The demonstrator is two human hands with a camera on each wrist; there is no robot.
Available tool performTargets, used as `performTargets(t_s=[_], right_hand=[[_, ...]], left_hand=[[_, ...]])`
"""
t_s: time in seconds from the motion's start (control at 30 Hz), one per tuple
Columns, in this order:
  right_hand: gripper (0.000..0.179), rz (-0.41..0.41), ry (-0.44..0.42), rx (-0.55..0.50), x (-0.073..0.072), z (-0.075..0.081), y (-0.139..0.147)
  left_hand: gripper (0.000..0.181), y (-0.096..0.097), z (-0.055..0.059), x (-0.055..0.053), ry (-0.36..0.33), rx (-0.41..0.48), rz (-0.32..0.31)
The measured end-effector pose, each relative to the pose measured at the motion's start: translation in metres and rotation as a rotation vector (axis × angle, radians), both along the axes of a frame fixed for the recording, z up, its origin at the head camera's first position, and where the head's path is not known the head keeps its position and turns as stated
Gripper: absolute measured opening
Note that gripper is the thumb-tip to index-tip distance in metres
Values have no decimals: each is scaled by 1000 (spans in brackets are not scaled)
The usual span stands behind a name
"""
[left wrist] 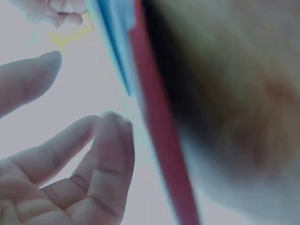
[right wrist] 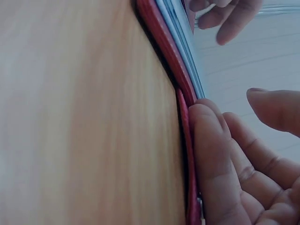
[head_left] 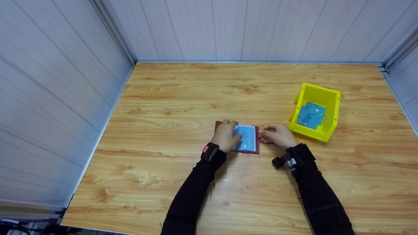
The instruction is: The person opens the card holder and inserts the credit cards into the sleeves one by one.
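Note:
A red card holder (head_left: 257,150) lies opened out on the table, with a light blue card (head_left: 247,138) showing in its clear sleeve. Over its left part is my left hand (head_left: 225,135); in the left wrist view the thumb stands apart from the fingers, whose tips are at the holder's edge. My right hand (head_left: 277,135) is at the holder's right side. Its fingers lie along a thin red flap (right wrist: 186,140) there, in the right wrist view, while the thumb is held away. A stack of sleeve edges (right wrist: 180,42) shows above the red cover.
Right of the holder, close beyond my right hand, stands a yellow bin (head_left: 321,135) with several blue cards (head_left: 311,115) inside. The wood-grain table (head_left: 156,143) is bounded by pale panel walls (head_left: 209,29) at the back and sides.

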State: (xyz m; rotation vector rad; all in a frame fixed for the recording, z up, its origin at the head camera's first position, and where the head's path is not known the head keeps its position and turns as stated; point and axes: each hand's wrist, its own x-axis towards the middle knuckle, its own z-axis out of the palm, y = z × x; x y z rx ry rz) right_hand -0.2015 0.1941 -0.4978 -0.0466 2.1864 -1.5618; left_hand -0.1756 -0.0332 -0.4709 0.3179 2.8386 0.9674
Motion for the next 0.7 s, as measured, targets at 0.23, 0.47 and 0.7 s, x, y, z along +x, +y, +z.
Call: performTargets(t_s=[0.23,0.47,0.7], right_hand=[[38,-17,2,-14,0,2,2],[36,-5,19,24,0,2,0],[37,48,71,129,-1,7,0]], left_hand=[[73,-5,4,6,-54,-97,-63],[89,-2,-4,5,-93,-294,-70],[87,-2,-6,6,-78,-364,-51]])
